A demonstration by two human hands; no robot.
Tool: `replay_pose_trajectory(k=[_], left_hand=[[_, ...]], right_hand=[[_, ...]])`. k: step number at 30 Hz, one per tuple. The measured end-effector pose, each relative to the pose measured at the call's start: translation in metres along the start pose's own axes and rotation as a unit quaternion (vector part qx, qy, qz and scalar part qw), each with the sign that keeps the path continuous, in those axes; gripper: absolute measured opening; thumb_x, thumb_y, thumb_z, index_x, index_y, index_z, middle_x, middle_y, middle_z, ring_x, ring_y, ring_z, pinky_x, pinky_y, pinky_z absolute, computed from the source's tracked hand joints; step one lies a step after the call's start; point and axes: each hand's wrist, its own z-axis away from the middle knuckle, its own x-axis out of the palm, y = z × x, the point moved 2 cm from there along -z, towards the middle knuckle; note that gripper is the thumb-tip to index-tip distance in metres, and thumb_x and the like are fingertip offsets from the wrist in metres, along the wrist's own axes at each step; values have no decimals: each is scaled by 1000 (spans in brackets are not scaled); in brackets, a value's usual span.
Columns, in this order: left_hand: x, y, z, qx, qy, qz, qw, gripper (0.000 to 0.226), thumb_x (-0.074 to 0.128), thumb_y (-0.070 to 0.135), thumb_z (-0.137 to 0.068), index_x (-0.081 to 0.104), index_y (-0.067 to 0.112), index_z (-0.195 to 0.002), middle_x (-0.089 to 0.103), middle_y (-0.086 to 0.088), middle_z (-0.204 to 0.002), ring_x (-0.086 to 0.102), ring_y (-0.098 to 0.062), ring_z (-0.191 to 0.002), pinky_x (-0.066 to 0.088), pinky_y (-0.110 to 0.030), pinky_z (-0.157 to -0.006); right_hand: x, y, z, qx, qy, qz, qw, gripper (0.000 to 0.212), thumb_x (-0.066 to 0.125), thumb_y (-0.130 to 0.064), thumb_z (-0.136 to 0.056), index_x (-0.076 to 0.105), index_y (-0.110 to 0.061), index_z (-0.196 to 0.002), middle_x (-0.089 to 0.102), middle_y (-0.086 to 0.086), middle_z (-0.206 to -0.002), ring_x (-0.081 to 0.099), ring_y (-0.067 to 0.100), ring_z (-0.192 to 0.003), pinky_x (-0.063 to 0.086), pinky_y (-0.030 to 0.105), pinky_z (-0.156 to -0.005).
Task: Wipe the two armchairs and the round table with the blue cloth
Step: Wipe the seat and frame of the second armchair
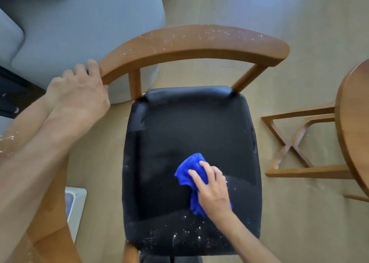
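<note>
While our right hand point(214, 190) presses the bunched blue cloth point(190, 169) on the armchair point(179, 134) (black padded seat), our left hand point(79, 88) grips its curved wooden backrest point(189, 42).

a: where does the view sit?
b: just one, head-worn, looking steeply down onto the armchair point(189, 152), close enough that both forearms fill the lower corners.
a: which way does it face?
b: toward the curved backrest point(191, 42) at the top; the round desk point(355, 126) is cut by the right edge, perhaps stretched by the wide lens.
</note>
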Motion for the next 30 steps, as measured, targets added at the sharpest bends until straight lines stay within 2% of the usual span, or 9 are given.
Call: replay_pose_trajectory(k=[5,11,13,16,18,20,23,28,30], left_hand=[[-8,0,2,-5,-11,17,1000,41,43,25,-96,34,-5,-123,49,-31,-109,52,-49,-96,40,-50,-72],[-5,-1,2,-6,-30,16,999,46,42,26,-97,30,-3,-132,50,-27,-115,53,-45,-100,29,-42,-67],[-3,0,1,-8,-27,15,999,46,42,26,-97,30,-3,-132,50,-26,-116,53,-45,-100,27,-42,-67],[-3,0,1,-12,-23,18,1000,45,42,26,-98,31,-3,-130,50,-27,-115,52,-46,-100,27,-42,-67],[-4,0,2,-10,-19,17,1000,44,42,26,-98,31,-4,-129,50,-28,-114,52,-46,-99,27,-43,-66],[-4,0,3,-7,-19,15,1000,45,42,25,-98,31,-5,-130,50,-29,-114,52,-47,-100,27,-43,-66],[-3,1,3,-1,-9,10,1000,44,42,25,-98,32,-5,-129,51,-29,-111,53,-48,-97,28,-44,-65],[-3,0,1,-6,-14,11,1000,48,41,26,-98,29,-4,-133,49,-30,-114,52,-49,-100,37,-49,-71],[-3,-1,1,-8,-13,15,1000,46,42,26,-98,31,-4,-130,49,-31,-114,51,-50,-101,40,-51,-75]], right_hand=[[-43,96,18,180,-21,47,982,57,71,21,-56,70,0,-110,55,33,-120,57,52,-92,51,53,-81],[-68,130,41,462,13,58,885,45,59,9,-79,58,-1,-123,41,29,-136,41,54,-110,35,55,-94],[-69,108,33,391,39,57,918,45,65,11,-73,63,-1,-116,48,27,-131,47,51,-108,39,54,-93],[-49,10,15,210,22,19,977,25,62,-9,-84,65,-26,-102,63,-6,-111,57,17,-96,52,44,-85],[-23,-71,9,93,-9,-41,995,26,51,-12,-84,62,-28,-102,62,1,-112,54,24,-89,50,38,-70],[2,-141,17,7,-119,-113,986,31,52,-17,-78,61,-26,-106,54,11,-121,50,30,-89,45,33,-63],[21,-158,32,-41,-216,-99,970,28,52,-24,-77,60,-27,-104,49,12,-123,57,32,-91,46,31,-59],[23,-140,43,-171,-259,-34,950,31,47,-27,-83,57,-28,-112,53,11,-124,57,32,-92,43,30,-59],[23,-127,53,-218,-212,-19,952,24,45,-24,-89,56,-26,-110,47,14,-124,56,32,-92,41,31,-59]])
